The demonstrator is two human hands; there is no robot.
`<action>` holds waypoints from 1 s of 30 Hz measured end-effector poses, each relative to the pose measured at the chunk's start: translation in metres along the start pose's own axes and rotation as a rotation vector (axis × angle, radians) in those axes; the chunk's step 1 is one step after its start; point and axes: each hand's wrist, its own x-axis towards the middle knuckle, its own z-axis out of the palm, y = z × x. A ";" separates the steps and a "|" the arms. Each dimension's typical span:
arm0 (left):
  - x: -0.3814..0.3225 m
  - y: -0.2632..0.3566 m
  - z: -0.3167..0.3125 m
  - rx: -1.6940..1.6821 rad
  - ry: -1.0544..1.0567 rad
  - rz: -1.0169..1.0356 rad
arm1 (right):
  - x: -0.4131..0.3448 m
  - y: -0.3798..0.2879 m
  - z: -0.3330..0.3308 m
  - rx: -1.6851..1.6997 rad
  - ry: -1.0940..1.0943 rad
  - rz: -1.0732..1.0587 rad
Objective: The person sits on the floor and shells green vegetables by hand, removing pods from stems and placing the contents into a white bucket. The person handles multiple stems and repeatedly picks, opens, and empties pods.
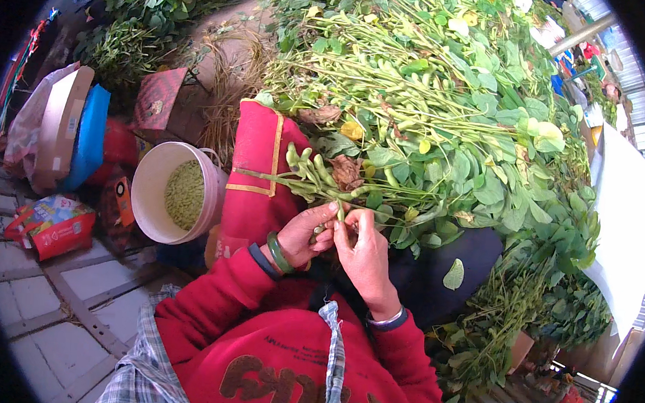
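Both hands meet at a green soybean pod in front of my chest. My left hand, with a green bangle at its wrist, has shelled beans between its curled fingers and pinches the pod's upper part. My right hand grips the pod from the other side between thumb and fingers. Just beyond them a soybean branch with pods and a dry brown leaf lies across a red cloth over my lap. To the left, a white bucket holds shelled green beans.
A large heap of soybean plants fills the area ahead and to the right. At the left stand a red woven box, a blue basin and a red printed bag. A white sheet hangs at the right.
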 end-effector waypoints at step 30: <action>-0.004 0.026 -0.018 0.310 -0.095 0.074 | 0.009 0.007 0.006 -0.013 -0.249 0.133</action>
